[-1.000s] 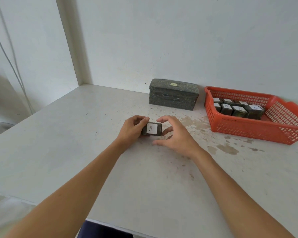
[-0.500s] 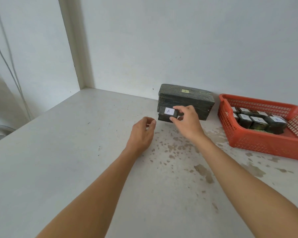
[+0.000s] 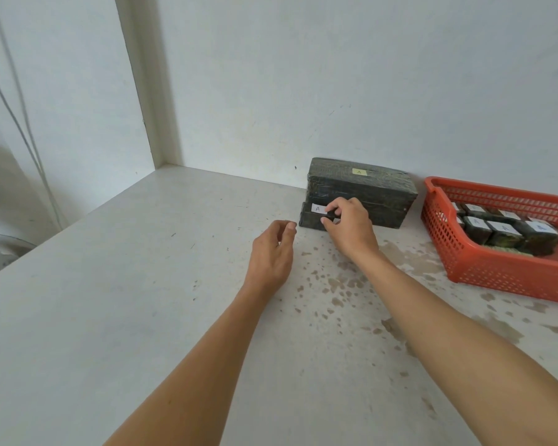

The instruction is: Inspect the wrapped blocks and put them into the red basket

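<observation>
A small dark wrapped block (image 3: 310, 216) with a white label marked A sits on the table against the front of a large dark wrapped block (image 3: 361, 191). My right hand (image 3: 348, 226) pinches the small block's right end between thumb and fingers. My left hand (image 3: 273, 252) hovers just left of it, fingers loosely curled, holding nothing. The red basket (image 3: 484, 268) stands at the right and holds several small labelled blocks (image 3: 503, 233).
The white table (image 3: 110, 300) is stained with brown spots near my hands and by the basket. A wall runs close behind the large block and basket. A pale column and thin cables stand at the far left.
My right hand took the small block from my left hand and carried it away from me to the large block's front. My left hand let go and stayed behind.
</observation>
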